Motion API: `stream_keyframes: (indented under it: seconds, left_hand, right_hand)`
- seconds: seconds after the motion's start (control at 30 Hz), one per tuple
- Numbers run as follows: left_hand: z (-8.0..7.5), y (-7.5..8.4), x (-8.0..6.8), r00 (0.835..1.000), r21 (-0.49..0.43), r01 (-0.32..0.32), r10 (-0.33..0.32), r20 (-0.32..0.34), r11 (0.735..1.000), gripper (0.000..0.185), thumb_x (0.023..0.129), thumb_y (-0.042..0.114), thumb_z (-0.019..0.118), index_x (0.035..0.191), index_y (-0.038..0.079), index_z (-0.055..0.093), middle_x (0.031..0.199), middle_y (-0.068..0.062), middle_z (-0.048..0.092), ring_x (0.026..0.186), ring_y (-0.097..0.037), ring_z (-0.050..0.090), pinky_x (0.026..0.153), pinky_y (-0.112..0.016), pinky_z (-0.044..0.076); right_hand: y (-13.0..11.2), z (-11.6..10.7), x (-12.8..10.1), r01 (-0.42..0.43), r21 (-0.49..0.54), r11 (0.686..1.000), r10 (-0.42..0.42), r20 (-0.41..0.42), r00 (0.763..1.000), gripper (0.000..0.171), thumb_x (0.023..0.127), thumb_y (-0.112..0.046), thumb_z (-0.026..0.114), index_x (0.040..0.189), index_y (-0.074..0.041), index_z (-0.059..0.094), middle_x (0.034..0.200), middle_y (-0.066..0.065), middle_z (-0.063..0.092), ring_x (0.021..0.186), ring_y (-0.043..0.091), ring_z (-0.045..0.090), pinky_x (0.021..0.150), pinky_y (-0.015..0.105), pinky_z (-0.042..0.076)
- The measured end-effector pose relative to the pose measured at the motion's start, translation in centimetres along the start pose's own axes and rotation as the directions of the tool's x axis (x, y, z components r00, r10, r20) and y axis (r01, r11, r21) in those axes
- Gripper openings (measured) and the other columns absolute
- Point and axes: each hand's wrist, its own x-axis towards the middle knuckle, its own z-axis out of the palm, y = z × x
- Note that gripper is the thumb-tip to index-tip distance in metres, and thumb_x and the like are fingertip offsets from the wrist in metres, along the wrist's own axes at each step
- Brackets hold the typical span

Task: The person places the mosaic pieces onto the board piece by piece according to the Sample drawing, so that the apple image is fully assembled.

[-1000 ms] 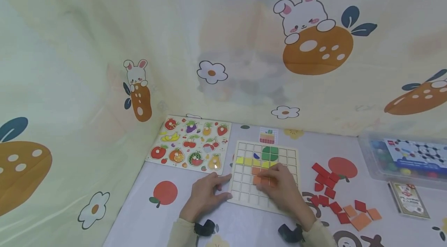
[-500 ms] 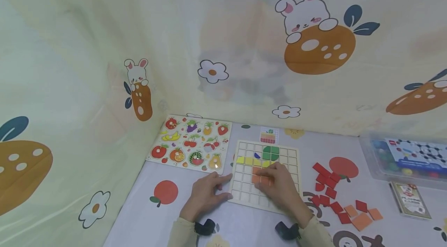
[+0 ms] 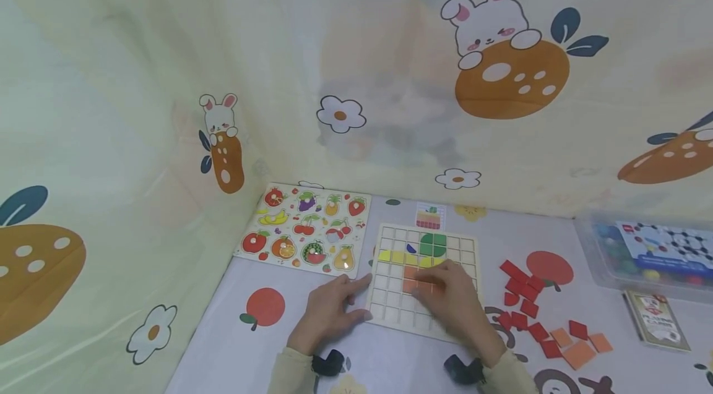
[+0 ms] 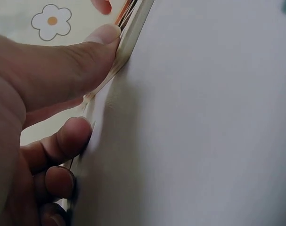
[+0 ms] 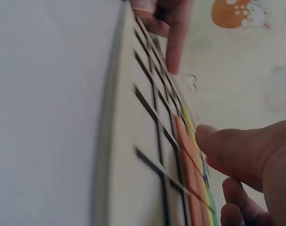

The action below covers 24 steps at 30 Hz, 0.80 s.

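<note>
A wooden grid board (image 3: pixel 390 313) lies on the table with green (image 3: pixel 431 244), yellow (image 3: pixel 390 256) and orange tiles (image 3: pixel 411 273) set in it. My left hand (image 3: pixel 328 310) rests beside the board, with its index finger and thumb against the left edge. In the left wrist view the thumb (image 4: pixel 81 56) lies along the board's rim (image 4: pixel 133 28). My right hand (image 3: pixel 453 307) lies over the board's lower right, fingertips on the orange tiles. In the right wrist view its thumb (image 5: pixel 227 146) touches the orange row (image 5: pixel 190 174). What lies under the palm is hidden.
A fruit peg puzzle (image 3: pixel 303 230) lies left of the board and a small pattern card (image 3: pixel 429 218) behind it. Loose red tiles (image 3: pixel 520 295) and orange tiles (image 3: pixel 576 347) lie to the right. Farther right are a clear plastic box (image 3: pixel 646 252) and a card pack (image 3: pixel 654 320). A printed curtain closes the back and left.
My right hand's fingertips have shifted slightly over the orange tiles. The left hand stays at the board's edge.
</note>
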Motion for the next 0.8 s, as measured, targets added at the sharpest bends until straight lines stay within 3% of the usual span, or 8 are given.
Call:
stream_keyframes:
  seconds: [0.17,0.27,0.37,0.57,0.67,0.8]
  left_hand:
    - [0.1,0.6,0.0,1.0,0.038,0.001,-0.002,0.031,0.999,0.074,0.091,0.047,0.081,0.158,0.041,0.049,0.086,0.011,0.054,0.076,-0.006,0.046,0.076,-0.031,0.039]
    - [0.1,0.8,-0.1,0.999,0.039,0.016,-0.017,0.048,0.999,0.074,0.092,0.045,0.08,0.159,0.041,0.048,0.106,0.012,0.067,0.083,-0.006,0.049,0.086,-0.038,0.042]
    - [0.1,1.0,-0.2,0.998,0.029,0.031,-0.032,0.056,0.999,0.074,0.092,0.045,0.08,0.159,0.041,0.047,0.119,0.011,0.07,0.085,-0.007,0.051,0.09,-0.042,0.044]
    - [-0.1,1.0,-0.1,0.997,0.025,0.054,-0.056,0.059,0.998,0.077,0.091,0.045,0.081,0.159,0.042,0.047,0.083,0.008,0.058,0.073,-0.01,0.05,0.083,-0.04,0.041]
    - [-0.3,1.0,-0.1,0.996,0.029,0.069,-0.071,0.062,0.997,0.078,0.09,0.045,0.082,0.159,0.042,0.047,0.076,0.006,0.052,0.069,-0.011,0.049,0.08,-0.038,0.04]
    - [-0.4,1.1,0.1,0.994,0.038,0.076,-0.078,0.077,0.996,0.079,0.09,0.046,0.082,0.159,0.041,0.047,0.075,0.006,0.051,0.067,-0.01,0.049,0.079,-0.036,0.039]
  right_hand:
    - [2.0,-2.8,-0.7,-0.01,-0.048,0.999,0.009,-0.027,1.0,0.038,0.087,-0.036,0.088,0.119,-0.016,0.081,0.113,0.005,0.067,0.103,0.022,0.058,0.083,0.036,0.051]
    - [3.8,-5.2,-1.4,-0.05,-0.106,0.993,0.047,-0.031,0.998,0.047,0.086,-0.038,0.088,0.123,-0.011,0.079,0.115,0.01,0.069,0.1,0.025,0.059,0.077,0.035,0.05]
    - [6.2,-7.5,-2.5,-0.107,-0.163,0.981,0.105,-0.02,0.994,0.055,0.085,-0.039,0.089,0.129,-0.008,0.075,0.115,0.012,0.069,0.096,0.025,0.057,0.074,0.034,0.05]
    - [11.1,-12.5,-4.8,-0.267,-0.225,0.937,0.287,0.062,0.956,0.073,0.085,-0.049,0.087,0.139,-0.005,0.067,0.121,0.023,0.064,0.097,0.03,0.058,0.081,0.047,0.058]
    - [13.3,-14.5,-5.9,-0.318,-0.251,0.914,0.359,0.139,0.923,0.084,0.084,-0.057,0.084,0.143,-0.001,0.061,0.129,0.031,0.06,0.1,0.036,0.061,0.085,0.057,0.059]
    - [15.2,-15.6,-7.1,-0.341,-0.24,0.909,0.392,0.213,0.895,0.081,0.086,-0.053,0.084,0.142,0.002,0.062,0.127,0.03,0.064,0.095,0.03,0.065,0.08,0.054,0.061]
